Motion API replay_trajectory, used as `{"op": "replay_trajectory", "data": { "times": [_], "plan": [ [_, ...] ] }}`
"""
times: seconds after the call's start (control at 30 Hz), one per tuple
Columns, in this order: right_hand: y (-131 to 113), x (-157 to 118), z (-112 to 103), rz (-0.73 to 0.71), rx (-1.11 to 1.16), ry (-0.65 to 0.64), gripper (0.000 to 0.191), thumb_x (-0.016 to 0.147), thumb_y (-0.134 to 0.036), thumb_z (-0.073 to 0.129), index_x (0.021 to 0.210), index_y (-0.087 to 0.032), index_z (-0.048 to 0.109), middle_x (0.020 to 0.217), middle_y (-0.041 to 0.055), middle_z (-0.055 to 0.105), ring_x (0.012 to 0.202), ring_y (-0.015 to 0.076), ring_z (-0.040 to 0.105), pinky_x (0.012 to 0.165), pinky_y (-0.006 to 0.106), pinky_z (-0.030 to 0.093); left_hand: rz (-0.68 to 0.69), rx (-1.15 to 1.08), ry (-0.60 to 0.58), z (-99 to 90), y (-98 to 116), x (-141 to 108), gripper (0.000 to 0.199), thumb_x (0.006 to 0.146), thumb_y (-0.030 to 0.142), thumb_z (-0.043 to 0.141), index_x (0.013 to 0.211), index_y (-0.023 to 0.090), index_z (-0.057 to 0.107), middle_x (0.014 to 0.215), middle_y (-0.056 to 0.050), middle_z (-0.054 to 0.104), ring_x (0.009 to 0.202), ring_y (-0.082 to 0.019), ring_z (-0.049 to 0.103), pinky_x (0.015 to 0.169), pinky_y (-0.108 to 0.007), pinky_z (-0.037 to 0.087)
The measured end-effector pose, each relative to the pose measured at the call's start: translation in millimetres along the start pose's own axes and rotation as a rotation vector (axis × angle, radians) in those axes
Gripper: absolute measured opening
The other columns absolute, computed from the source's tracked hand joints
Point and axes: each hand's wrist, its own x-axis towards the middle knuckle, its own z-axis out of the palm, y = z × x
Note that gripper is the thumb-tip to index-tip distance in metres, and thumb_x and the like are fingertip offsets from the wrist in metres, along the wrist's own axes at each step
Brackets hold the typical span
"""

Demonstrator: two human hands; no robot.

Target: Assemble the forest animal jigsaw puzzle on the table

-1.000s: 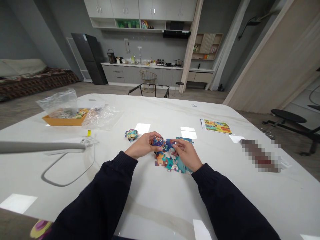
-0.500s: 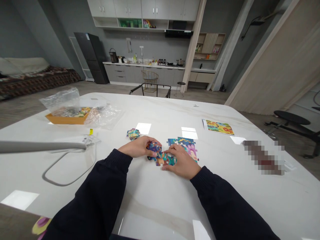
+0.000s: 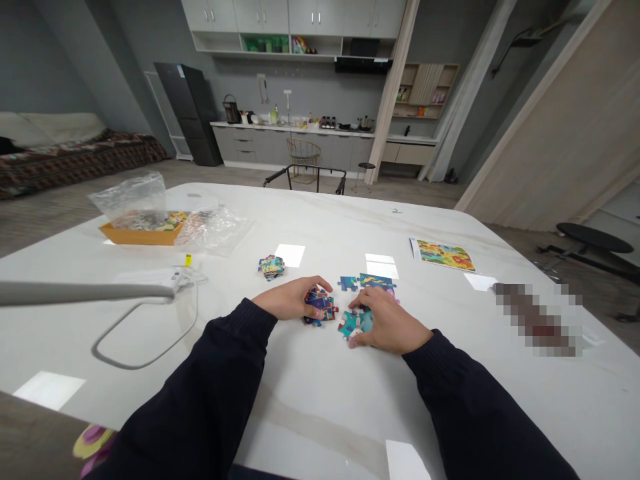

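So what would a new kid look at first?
Bright jigsaw pieces on the white table catch the eye first, a dark blue pile by the left hand and teal pieces under the right hand. Behind, on the left, sits an orange tray; on the right lies a colourful picture sheet.

The camera is worn on my head, so this is my own view, looking forward and down across a white table (image 3: 320,407) from its near side. My left hand (image 3: 293,298) and my right hand (image 3: 387,323) sit close by, just below the middle of the frame, with my dark sleeves (image 3: 190,393) reaching in from the bottom. Far off at the top, a kitchen counter (image 3: 295,127) runs along the back wall (image 3: 310,87).
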Motion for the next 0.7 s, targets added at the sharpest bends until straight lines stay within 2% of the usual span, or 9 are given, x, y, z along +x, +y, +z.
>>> {"op": "replay_trajectory", "data": {
  "times": [0.17,0.3,0.37,0.47,0.6,0.7],
  "plan": [
    [-4.4,2.6,0.3,0.038,0.08,-0.068,0.056,0.055,-0.029,0.097,0.104,-0.02,0.07,0.103,0.0062,0.069,0.099,0.0275,0.063,0.088,0.041,0.05,0.027,-0.134,-0.161,14.7,3.6,5.5,0.042,0.072,0.026,0.08,0.11,0.018,0.064,0.093,-0.004,0.071,0.08,-0.019,0.067,0.069,-0.029,0.052],
    [-7.2,6.2,5.4,0.056,0.259,-0.07,0.065,0.055,-0.02,0.095,0.112,-0.022,0.064,0.096,0.0003,0.07,0.086,0.0208,0.064,0.076,0.033,0.051,0.038,-0.128,-0.144,24.4,4.9,7.9,0.044,0.071,0.025,0.08,0.108,0.02,0.057,0.096,-0.002,0.067,0.082,-0.018,0.064,0.07,-0.028,0.051],
    [-8.9,6.7,7.4,0.044,0.324,-0.043,0.071,0.056,-0.017,0.094,0.118,-0.024,0.059,0.093,-0.0018,0.069,0.084,0.0188,0.063,0.075,0.032,0.05,0.038,-0.102,-0.119,24.7,4.6,8.1,0.042,0.074,0.026,0.078,0.108,0.02,0.055,0.095,-0.001,0.066,0.083,-0.018,0.063,0.071,-0.028,0.05],
    [-11.7,6.1,8.3,0.018,0.351,-0.011,0.069,0.059,-0.015,0.091,0.119,-0.024,0.057,0.089,-0.0031,0.068,0.082,0.0181,0.063,0.075,0.031,0.05,0.024,-0.074,-0.093,22.9,3.7,7.7,0.041,0.075,0.027,0.078,0.108,0.021,0.054,0.09,0.001,0.065,0.082,-0.018,0.063,0.071,-0.028,0.05],
    [-6.4,5.8,4.2,-0.006,0.265,0.063,0.072,0.059,-0.025,0.093,0.122,-0.023,0.059,0.1,0.0022,0.066,0.085,0.0203,0.062,0.077,0.034,0.052,0.023,-0.124,-0.08,21.3,4.6,7.1,0.048,0.073,0.029,0.08,0.114,0.021,0.056,0.093,-0.001,0.066,0.085,-0.019,0.064,0.072,-0.029,0.052],
    [11.0,11.2,1.6,-0.029,0.193,0.157,0.06,0.077,-0.037,0.082,0.131,-0.024,0.058,0.116,0.0077,0.067,0.104,0.0252,0.063,0.094,0.042,0.052,0.002,-0.128,-0.081,20.5,6.1,7.8,0.053,0.072,0.028,0.081,0.12,0.02,0.06,0.094,-0.002,0.068,0.083,-0.019,0.065,0.071,-0.029,0.052]
  ]
}}
